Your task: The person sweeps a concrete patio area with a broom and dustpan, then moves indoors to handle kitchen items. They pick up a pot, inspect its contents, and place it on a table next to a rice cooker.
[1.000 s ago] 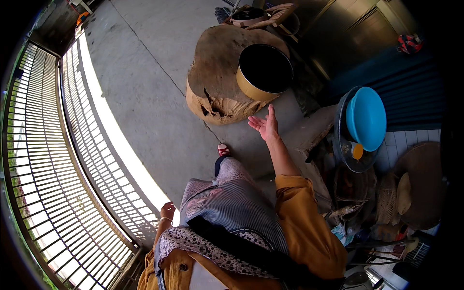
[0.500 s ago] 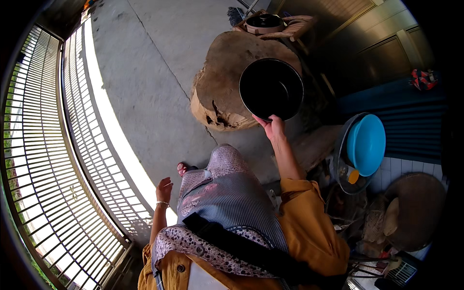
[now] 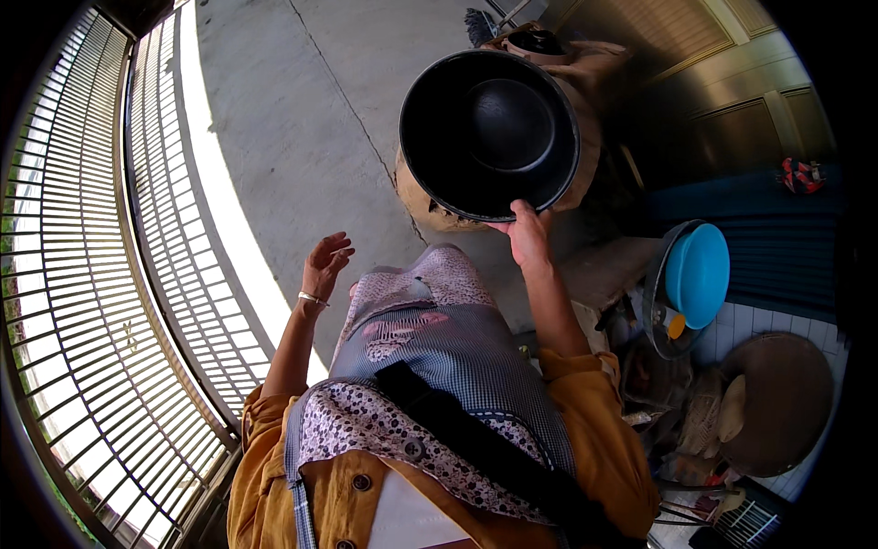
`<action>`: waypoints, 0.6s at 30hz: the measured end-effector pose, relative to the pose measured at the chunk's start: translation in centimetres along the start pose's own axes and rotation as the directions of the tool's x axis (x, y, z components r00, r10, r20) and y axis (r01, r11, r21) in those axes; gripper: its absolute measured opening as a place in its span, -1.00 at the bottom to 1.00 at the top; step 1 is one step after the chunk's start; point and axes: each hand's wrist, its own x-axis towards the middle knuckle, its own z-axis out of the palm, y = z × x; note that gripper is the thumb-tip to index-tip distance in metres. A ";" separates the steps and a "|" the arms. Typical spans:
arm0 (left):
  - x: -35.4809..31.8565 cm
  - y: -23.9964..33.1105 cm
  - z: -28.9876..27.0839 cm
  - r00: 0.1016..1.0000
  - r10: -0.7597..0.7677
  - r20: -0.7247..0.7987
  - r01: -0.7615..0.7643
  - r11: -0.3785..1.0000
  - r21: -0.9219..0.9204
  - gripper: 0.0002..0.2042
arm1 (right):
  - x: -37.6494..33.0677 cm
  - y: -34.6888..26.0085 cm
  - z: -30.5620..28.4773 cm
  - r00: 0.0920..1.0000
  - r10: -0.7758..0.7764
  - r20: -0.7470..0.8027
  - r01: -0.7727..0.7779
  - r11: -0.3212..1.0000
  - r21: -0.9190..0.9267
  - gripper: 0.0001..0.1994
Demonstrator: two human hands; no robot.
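The right hand [image 3: 530,240] grips the black pot [image 3: 503,133] by one edge, risking a tip; the left hand [image 3: 324,267], fingers loose, seems empty.

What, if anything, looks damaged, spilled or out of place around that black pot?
A jagged dark line that looks like a crack runs across the grey floor toward the stump, breaking an otherwise fairly plain surface. I see no spill, and the black pot in the right hand shows no obvious damage.

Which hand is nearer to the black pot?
Right: the right hand grips the black pot at its near rim; the left hand is apart, to its left.
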 end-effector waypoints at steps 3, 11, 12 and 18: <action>1.0 3.8 0.8 0.994 0.098 0.050 -0.097 0.995 -0.012 -0.60 | -2.1 -0.1 3.3 1.000 -0.028 -0.002 0.027 0.995 -0.100 -0.69; 3.7 9.6 1.4 0.914 0.402 0.052 -0.398 0.914 -0.074 -0.56 | -4.5 1.0 7.3 0.987 -0.130 0.094 0.146 0.970 -0.193 -0.66; 3.9 9.8 1.3 0.915 0.401 0.052 -0.394 0.913 -0.103 -0.56 | -4.5 1.1 7.3 0.985 -0.142 0.094 0.160 0.962 -0.220 -0.67; 3.9 10.7 0.5 0.947 0.321 0.003 -0.314 0.931 -0.187 -0.61 | -4.3 0.7 7.0 0.974 -0.182 0.132 0.222 0.881 -0.418 -0.62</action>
